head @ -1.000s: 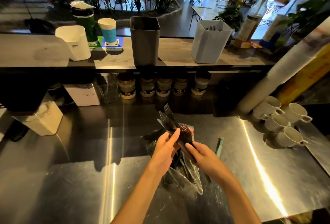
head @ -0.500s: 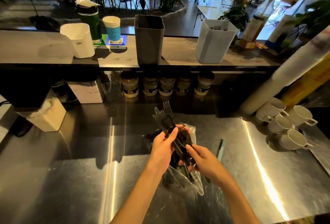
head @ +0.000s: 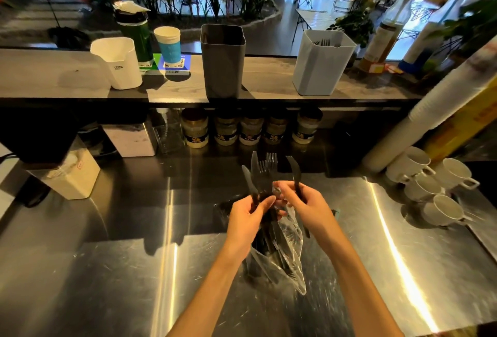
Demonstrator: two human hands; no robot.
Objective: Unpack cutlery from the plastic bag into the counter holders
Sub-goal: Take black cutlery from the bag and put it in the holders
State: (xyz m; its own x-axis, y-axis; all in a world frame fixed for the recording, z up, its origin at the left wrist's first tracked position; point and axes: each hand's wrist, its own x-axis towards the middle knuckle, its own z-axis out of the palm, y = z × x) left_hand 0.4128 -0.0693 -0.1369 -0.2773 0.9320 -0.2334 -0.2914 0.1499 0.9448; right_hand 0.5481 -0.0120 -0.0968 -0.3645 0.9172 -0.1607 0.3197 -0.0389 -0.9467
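A clear plastic bag (head: 289, 250) of black plastic cutlery lies on the steel counter (head: 107, 269). My left hand (head: 248, 218) grips a bunch of black forks and knives (head: 262, 175) that stick up out of the bag. My right hand (head: 309, 206) holds a single black knife (head: 295, 174) just to the right of the bunch. On the wooden shelf behind stand a dark grey holder (head: 223, 61) and a light grey holder (head: 321, 62) with some forks inside, plus a white holder (head: 117, 62) at the left.
Several jars (head: 251, 128) line up under the shelf. White mugs (head: 430, 186) and a tall stack of paper cups (head: 441, 100) stand at the right. A white box (head: 70, 175) sits at the left. A green bottle (head: 134, 33) and blue cup (head: 168, 45) stand on the shelf.
My right hand has pulled one black knife away from the bunch to the right. The left hand's bunch has risen a little further out of the bag.
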